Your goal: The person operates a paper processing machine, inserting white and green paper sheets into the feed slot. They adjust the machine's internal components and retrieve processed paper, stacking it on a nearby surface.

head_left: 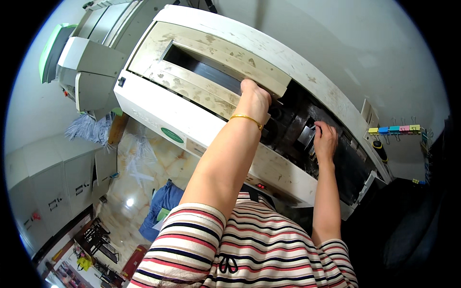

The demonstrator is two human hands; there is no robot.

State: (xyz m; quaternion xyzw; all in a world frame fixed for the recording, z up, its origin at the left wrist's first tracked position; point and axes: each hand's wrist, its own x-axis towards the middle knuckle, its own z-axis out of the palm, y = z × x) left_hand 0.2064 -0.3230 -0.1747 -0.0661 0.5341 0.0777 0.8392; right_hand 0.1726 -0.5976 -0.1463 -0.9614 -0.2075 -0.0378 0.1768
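Observation:
A long white machine (240, 33) with a smudged beige cover (192, 86) lies in front of me; the cover has a long open slot. My left hand (254, 96) grips the cover's right end, fingertips mostly hidden. To its right the machine's dark interior (283, 129) is exposed, with blackened mechanical parts. Inside it, my right hand (325, 141) has curled fingers on a small shiny metal part (305, 134), near the machine's right end.
Coloured binder clips (394, 129) hang at the right. Another grey-white machine (91, 57) stands at upper left. Below it are shredded paper (91, 129), white cabinets (48, 197) and a marble-patterned floor (129, 201) with a blue cloth bundle (156, 216).

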